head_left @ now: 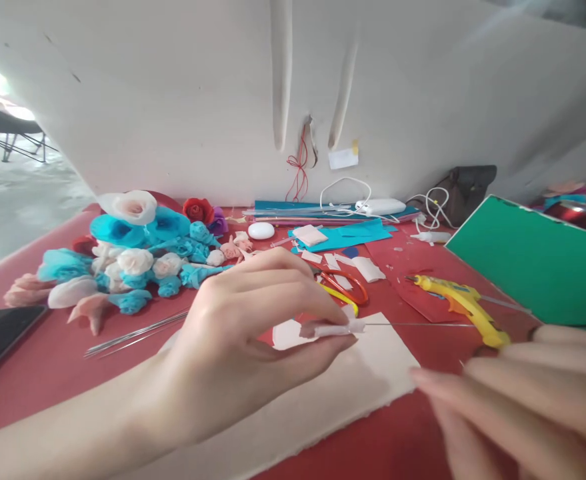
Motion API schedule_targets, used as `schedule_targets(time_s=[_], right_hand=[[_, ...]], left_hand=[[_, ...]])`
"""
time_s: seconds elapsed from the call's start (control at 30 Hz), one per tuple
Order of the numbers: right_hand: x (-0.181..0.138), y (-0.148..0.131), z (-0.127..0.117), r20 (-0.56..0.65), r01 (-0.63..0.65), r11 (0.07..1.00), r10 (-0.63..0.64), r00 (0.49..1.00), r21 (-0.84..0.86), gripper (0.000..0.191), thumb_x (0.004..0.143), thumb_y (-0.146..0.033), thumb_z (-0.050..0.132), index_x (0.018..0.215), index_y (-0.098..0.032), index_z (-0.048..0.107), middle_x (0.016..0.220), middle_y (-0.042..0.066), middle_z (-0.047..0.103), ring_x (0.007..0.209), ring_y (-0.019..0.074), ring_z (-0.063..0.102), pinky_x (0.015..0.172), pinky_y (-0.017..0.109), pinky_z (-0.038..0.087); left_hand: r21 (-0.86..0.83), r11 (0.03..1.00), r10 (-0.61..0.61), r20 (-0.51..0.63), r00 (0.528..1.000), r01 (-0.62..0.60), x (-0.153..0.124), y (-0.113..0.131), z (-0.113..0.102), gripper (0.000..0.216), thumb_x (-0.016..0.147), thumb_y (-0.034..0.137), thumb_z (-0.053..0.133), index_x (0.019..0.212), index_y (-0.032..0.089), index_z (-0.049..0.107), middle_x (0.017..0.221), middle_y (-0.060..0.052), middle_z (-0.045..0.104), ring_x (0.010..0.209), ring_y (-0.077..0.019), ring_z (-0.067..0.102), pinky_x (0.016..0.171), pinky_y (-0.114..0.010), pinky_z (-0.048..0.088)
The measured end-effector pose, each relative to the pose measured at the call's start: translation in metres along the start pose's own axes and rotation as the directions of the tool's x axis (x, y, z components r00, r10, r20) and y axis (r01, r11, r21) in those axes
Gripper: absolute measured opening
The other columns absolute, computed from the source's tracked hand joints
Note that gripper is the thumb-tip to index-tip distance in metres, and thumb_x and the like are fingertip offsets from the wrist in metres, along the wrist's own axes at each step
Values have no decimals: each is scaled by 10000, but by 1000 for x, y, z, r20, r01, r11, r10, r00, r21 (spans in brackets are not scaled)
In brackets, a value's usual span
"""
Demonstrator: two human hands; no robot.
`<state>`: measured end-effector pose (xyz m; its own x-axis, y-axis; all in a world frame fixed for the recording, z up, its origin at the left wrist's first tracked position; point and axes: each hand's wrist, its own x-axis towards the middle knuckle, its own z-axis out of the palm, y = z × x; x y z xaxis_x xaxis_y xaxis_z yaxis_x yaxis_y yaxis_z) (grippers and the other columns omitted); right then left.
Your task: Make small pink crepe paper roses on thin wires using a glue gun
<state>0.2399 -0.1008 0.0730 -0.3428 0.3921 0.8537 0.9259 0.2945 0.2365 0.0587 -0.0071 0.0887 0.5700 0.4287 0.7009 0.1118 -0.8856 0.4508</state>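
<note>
My left hand [253, 333] is closed in a pinch over the middle of the table. Between its thumb and fingertips sits a small roll of whitish crepe paper [333, 330], wrapped at the end of a thin wire [417, 325]. The wire runs out to the right, above the table. My right hand [527, 400], blurred at the lower right, has its fingers stretched and apart, with nothing visible in them. Beneath the left hand lies a pale cardboard sheet [367, 373]. Scissors [350, 287] with orange and yellow handles lie just behind the left hand, partly hidden by it.
Crepe paper flowers [137, 260] are heaped at left, near several loose wires [133, 333]. A yellow glue gun [457, 300] lies right of the cardboard, before a green board [533, 260]. Blue paper [367, 233], paper scraps [367, 269] and a white power strip [383, 207] lie behind.
</note>
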Motion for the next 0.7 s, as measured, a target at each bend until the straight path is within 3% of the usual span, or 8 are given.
schedule_targets(time_s=[0.03,0.1,0.2,0.33,0.7], right_hand=[[3,-6,4,-35,-18,998,20,999,58,31,794,-270,542,793,-255,569,579,-40,522,545,98,480,644,293,407],[7,-10,11,-56,2,987,7,998,160,79,771,-206,549,827,-226,601,597,-33,550,561,106,476,632,305,385],[9,-11,18,-54,-23,978,35,998,208,105,783,-213,524,832,-207,618,589,-35,561,559,106,479,610,302,371],[9,-11,19,-26,-79,975,86,996,208,108,775,-221,525,830,-225,618,592,-37,574,557,119,493,613,310,377],[8,-7,20,-19,-54,969,61,998,242,124,757,-197,531,851,-211,611,625,-42,573,559,101,484,587,299,360]], left_hand=[[5,1000,1,-3,1000,-1,0,0,-1,105,689,82,685,717,151,609,627,33,620,680,-96,537,643,-214,479],[10,1000,6,-5,1000,-6,-1,1,-2,103,697,95,681,732,159,609,641,31,626,691,-104,544,644,-224,484],[6,1000,14,4,1000,-14,-2,1,-4,103,702,102,679,748,157,605,658,31,632,698,-102,549,695,-235,490],[8,999,32,7,999,-32,-2,3,-5,101,697,93,682,740,142,606,653,27,627,700,-92,548,714,-215,492],[12,1000,23,39,999,-23,0,3,-5,88,707,86,669,764,145,638,681,11,649,728,-109,558,726,-222,504]])
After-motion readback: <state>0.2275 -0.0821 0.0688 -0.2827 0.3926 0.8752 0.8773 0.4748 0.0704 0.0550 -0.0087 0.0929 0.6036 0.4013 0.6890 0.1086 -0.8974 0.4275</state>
